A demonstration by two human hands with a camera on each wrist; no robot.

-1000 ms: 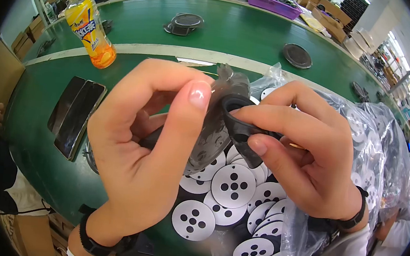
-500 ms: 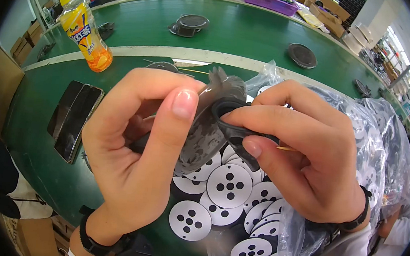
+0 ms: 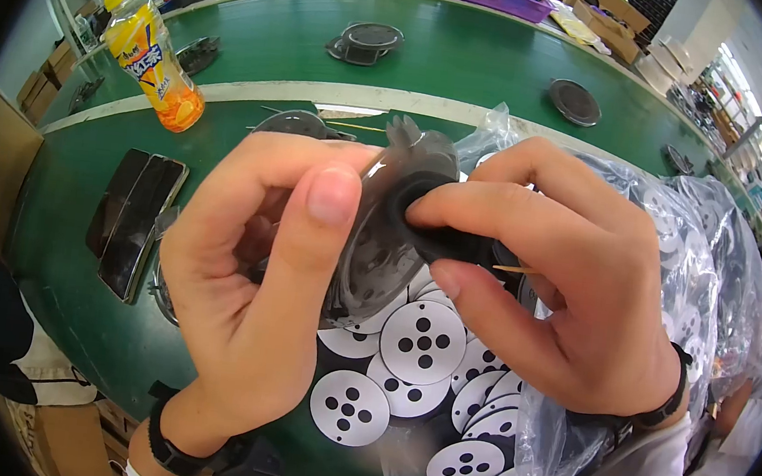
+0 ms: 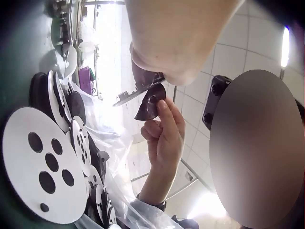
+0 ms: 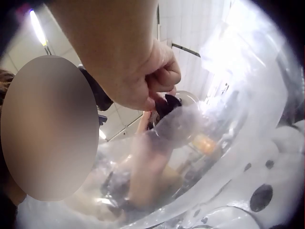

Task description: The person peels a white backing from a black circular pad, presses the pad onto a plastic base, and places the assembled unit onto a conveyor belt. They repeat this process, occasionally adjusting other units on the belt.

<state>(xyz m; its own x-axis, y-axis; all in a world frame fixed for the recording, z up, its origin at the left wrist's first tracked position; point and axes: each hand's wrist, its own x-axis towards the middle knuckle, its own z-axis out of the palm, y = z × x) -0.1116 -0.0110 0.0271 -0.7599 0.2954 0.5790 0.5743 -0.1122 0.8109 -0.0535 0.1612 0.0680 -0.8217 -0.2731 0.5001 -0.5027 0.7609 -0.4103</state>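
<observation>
My left grip (image 3: 253, 285) curls round the edge of the smoky disc (image 3: 375, 256), holding it tilted above the bench (image 3: 63, 299), presumably to face the black piece (image 3: 446, 244) pinched between my right grip's (image 3: 569, 284) thumb and finger.

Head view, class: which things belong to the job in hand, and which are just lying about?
Belong, judging by the hands:
dark see-through part, held by the left hand
black piece, pinched by the right hand
white dotted discs below, probably
plastic bag with more such discs, probably

Lying about, it seems:
drink bottle
dark phone-like slabs
purple basket, far back
</observation>
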